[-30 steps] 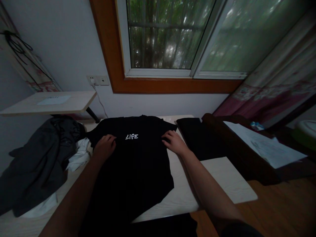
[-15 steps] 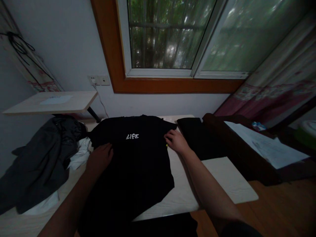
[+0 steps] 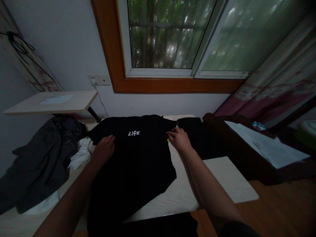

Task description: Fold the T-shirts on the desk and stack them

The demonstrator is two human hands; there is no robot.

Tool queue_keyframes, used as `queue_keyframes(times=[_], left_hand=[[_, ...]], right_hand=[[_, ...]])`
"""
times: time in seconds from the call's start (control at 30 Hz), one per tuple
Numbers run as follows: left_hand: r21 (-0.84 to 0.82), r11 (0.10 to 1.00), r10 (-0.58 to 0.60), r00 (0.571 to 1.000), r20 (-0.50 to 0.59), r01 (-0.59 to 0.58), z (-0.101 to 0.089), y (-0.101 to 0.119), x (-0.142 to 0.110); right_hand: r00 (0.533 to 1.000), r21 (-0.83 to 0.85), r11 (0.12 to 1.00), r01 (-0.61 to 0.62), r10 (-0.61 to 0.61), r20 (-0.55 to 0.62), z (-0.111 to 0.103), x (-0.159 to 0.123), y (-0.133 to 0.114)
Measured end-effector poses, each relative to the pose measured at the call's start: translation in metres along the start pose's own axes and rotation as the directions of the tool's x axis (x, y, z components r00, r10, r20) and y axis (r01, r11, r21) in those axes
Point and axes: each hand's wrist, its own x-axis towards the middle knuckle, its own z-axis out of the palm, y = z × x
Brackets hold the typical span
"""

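Note:
A black T-shirt (image 3: 138,164) with white "LIFE" lettering lies spread on the pale table (image 3: 222,181), its hem hanging over the near edge. My left hand (image 3: 103,149) rests on the shirt's left side near the sleeve, fingers curled against the cloth. At the shirt's right edge by the other sleeve is my right hand (image 3: 179,140), its fingers pinching the fabric beside a small yellow tag.
A heap of grey and white clothes (image 3: 41,161) covers the table's left end. A folded black garment (image 3: 197,136) lies right of the shirt. Beyond it a dark wooden bench (image 3: 237,151) carries papers (image 3: 266,144). A small side table (image 3: 51,102) stands against the wall.
The shirt has slid slightly to the right and away from me. My left hand moved back up toward the sleeve. My right hand shifted right along the shirt's edge.

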Motion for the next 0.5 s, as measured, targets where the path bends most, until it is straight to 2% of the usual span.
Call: queue_keyframes(times=[0.13,0.5], left_hand=[[-0.035,0.999,-0.001,0.998,-0.062,-0.001,0.009,-0.002,0.008],[-0.118,0.991,0.043,0.994,-0.1,-0.055,0.025,-0.015,0.039]], right_hand=[[1.0,-0.023,0.999,-0.025,0.025,0.008,0.0,0.0,-0.001],[0.999,-0.086,0.995,-0.045,0.046,0.012,0.002,-0.003,-0.005]])
